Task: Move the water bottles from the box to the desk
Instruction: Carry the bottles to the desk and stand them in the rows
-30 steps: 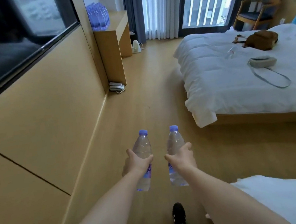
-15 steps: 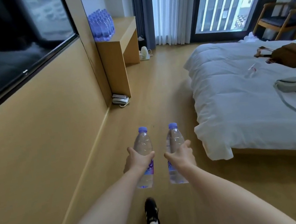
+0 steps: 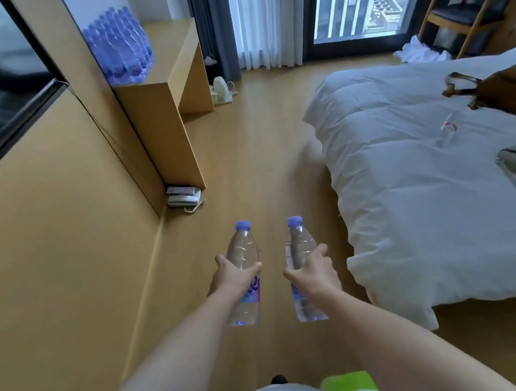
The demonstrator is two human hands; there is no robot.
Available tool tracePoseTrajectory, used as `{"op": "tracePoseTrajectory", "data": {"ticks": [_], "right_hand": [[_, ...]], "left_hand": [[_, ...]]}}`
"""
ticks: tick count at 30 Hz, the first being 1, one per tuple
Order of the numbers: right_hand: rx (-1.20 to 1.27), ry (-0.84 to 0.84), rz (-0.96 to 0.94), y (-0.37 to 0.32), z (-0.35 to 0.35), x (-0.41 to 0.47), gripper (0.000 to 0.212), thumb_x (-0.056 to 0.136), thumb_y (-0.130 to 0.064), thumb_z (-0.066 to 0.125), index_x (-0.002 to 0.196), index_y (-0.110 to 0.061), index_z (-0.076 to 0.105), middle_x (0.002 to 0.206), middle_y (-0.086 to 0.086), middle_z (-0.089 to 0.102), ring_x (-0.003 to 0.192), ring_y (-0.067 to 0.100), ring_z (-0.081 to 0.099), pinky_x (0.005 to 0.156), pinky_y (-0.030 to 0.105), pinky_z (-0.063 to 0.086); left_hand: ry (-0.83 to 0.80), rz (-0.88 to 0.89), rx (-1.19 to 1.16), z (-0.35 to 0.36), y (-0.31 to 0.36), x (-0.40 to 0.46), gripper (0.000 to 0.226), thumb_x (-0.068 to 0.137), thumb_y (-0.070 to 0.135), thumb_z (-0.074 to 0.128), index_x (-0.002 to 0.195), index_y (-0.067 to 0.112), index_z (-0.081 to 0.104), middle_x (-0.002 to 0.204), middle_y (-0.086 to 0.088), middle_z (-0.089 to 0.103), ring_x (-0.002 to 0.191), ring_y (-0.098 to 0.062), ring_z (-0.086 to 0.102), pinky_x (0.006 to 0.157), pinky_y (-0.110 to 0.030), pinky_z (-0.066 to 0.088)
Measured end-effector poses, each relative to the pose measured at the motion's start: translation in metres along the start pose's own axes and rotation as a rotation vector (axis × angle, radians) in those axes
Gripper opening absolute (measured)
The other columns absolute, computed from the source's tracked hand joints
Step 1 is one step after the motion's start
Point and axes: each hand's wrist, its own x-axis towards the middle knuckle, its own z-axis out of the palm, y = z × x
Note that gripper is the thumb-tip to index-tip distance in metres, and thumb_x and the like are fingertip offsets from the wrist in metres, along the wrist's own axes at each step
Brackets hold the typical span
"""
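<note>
My left hand grips a clear water bottle with a purple cap, held upright in front of me. Beside it, my right hand grips a second, matching bottle. Both bottles hang over the wooden floor, a small gap between them. Ahead on the left stands the wooden desk, with several purple-capped bottles packed together at its near end. The box is out of view.
A wood-panelled wall with a dark screen runs along my left. A white telephone lies on the floor by the desk's side panel. The bed with two bags fills the right. A kettle stands under the desk; a chair is far right.
I have walked forward along the wall: the desk, telephone and bed are nearer and larger. Both hands still hold their bottles in the same pose.
</note>
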Motion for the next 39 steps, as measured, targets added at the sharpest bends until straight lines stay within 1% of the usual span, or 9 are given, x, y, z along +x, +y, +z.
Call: {"op": "tracePoseTrajectory", "data": {"ticks": [4, 11, 16, 20, 23, 26, 30, 34, 39], "right_hand": [[-0.002, -0.004, -0.005, -0.035, -0.003, 0.056, 0.066, 0.079, -0.043, 0.07, 0.121, -0.013, 0.028, 0.116, 0.011, 0.052, 0.099, 0.028, 0.062, 0.084, 0.043, 0.056], [-0.006, -0.034, -0.001, -0.093, -0.01, 0.18, 0.064, 0.08, -0.042, 0.069, 0.118, -0.011, 0.029, 0.118, 0.013, 0.053, 0.101, 0.031, 0.061, 0.085, 0.046, 0.055], [-0.021, -0.077, -0.075, -0.147, -0.028, 0.291, 0.063, 0.079, -0.042, 0.068, 0.117, -0.01, 0.029, 0.118, 0.013, 0.054, 0.102, 0.032, 0.061, 0.086, 0.047, 0.054], [-0.079, -0.1, -0.131, -0.193, -0.055, 0.369, 0.063, 0.08, -0.044, 0.068, 0.116, -0.01, 0.03, 0.118, 0.012, 0.053, 0.103, 0.032, 0.061, 0.085, 0.046, 0.054], [-0.111, -0.097, -0.153, -0.222, -0.072, 0.419, 0.061, 0.08, -0.044, 0.066, 0.117, -0.01, 0.031, 0.119, 0.011, 0.052, 0.104, 0.031, 0.06, 0.085, 0.043, 0.052], [-0.108, -0.116, -0.157, -0.246, -0.08, 0.461, 0.061, 0.08, -0.042, 0.065, 0.119, -0.01, 0.03, 0.12, 0.012, 0.052, 0.105, 0.032, 0.06, 0.081, 0.04, 0.051], [-0.099, -0.132, -0.172, -0.276, -0.084, 0.515, 0.062, 0.081, -0.042, 0.065, 0.121, -0.01, 0.03, 0.12, 0.012, 0.051, 0.103, 0.031, 0.06, 0.081, 0.04, 0.052], [-0.121, -0.143, -0.184, -0.31, -0.081, 0.575, 0.062, 0.081, -0.042, 0.064, 0.121, -0.01, 0.029, 0.119, 0.011, 0.051, 0.102, 0.03, 0.06, 0.078, 0.039, 0.051], [-0.148, -0.117, -0.18, -0.375, -0.073, 0.663, 0.076, 0.079, -0.047, 0.064, 0.132, -0.006, 0.027, 0.122, 0.013, 0.052, 0.106, 0.031, 0.059, 0.076, 0.035, 0.048]], "left_hand": [[-0.014, 0.003, -0.007, -0.006, 0.04, 0.052, 0.069, 0.07, 0.056, 0.072, 0.107, 0.018, 0.028, 0.118, -0.008, 0.058, 0.098, -0.03, 0.059, 0.079, -0.034, 0.045], [-0.043, -0.049, -0.053, -0.007, 0.103, 0.153, 0.074, 0.068, 0.055, 0.075, 0.116, 0.018, 0.031, 0.115, -0.008, 0.058, 0.096, -0.029, 0.061, 0.086, -0.039, 0.051], [0.013, -0.072, -0.089, -0.007, 0.177, 0.237, 0.072, 0.071, 0.054, 0.074, 0.117, 0.018, 0.032, 0.109, -0.006, 0.057, 0.085, -0.024, 0.057, 0.073, -0.033, 0.046], [0.063, -0.075, -0.176, -0.012, 0.243, 0.292, 0.067, 0.07, 0.052, 0.075, 0.113, 0.021, 0.034, 0.1, 0.001, 0.055, 0.083, -0.021, 0.056, 0.074, -0.03, 0.044], [0.091, -0.09, -0.219, -0.017, 0.285, 0.328, 0.065, 0.068, 0.051, 0.075, 0.111, 0.022, 0.037, 0.092, 0.006, 0.055, 0.071, -0.013, 0.053, 0.066, -0.027, 0.04], [0.099, -0.112, -0.229, -0.02, 0.315, 0.36, 0.066, 0.066, 0.049, 0.077, 0.112, 0.019, 0.039, 0.103, -0.002, 0.061, 0.081, -0.02, 0.059, 0.076, -0.031, 0.047], [0.088, -0.122, -0.296, -0.027, 0.351, 0.413, 0.071, 0.068, 0.041, 0.079, 0.119, 0.014, 0.039, 0.11, -0.01, 0.061, 0.096, -0.029, 0.062, 0.091, -0.044, 0.051], [0.075, -0.116, -0.323, -0.035, 0.387, 0.477, 0.074, 0.071, 0.04, 0.079, 0.124, 0.012, 0.036, 0.116, -0.012, 0.059, 0.102, -0.031, 0.061, 0.093, -0.043, 0.05], [0.076, -0.107, -0.273, -0.056, 0.435, 0.573, 0.064, 0.07, 0.047, 0.077, 0.108, 0.017, 0.035, 0.107, -0.008, 0.06, 0.094, -0.027, 0.061, 0.085, -0.036, 0.051]]}}
